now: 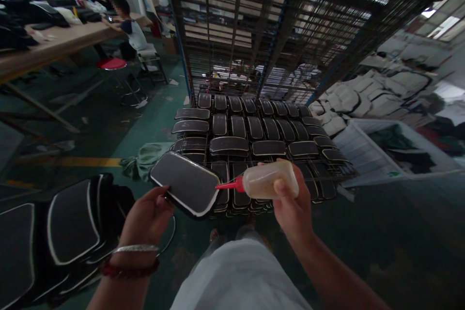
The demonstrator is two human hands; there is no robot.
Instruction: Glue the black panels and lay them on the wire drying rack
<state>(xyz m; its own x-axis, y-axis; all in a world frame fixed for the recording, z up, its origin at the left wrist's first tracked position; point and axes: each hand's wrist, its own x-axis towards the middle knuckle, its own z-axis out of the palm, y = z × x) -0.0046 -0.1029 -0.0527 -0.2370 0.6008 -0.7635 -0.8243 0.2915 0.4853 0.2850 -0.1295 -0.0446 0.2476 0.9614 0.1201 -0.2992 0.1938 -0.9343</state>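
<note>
My left hand (150, 215) grips the near left edge of a dark padded panel (185, 181) with rounded corners, holding it up and tilted. A pale line runs along part of its rim. In my right hand (292, 208) lies a squeeze bottle (267, 180), on its side, with cloudy amber liquid inside. Its red pointed nozzle (228, 185) points left, and the tip is at the panel's right edge; whether it touches I cannot tell. Behind both hands, rows of similar panels (228, 146) lie on a wire rack (232, 34).
A stack of dark panels (74, 223) stands at the lower left. To the right is a white bin (352, 155) with dark material inside, near piled pale pieces (366, 92). A person (132, 29) sits at a long table (69, 41), close to a red stool (111, 64).
</note>
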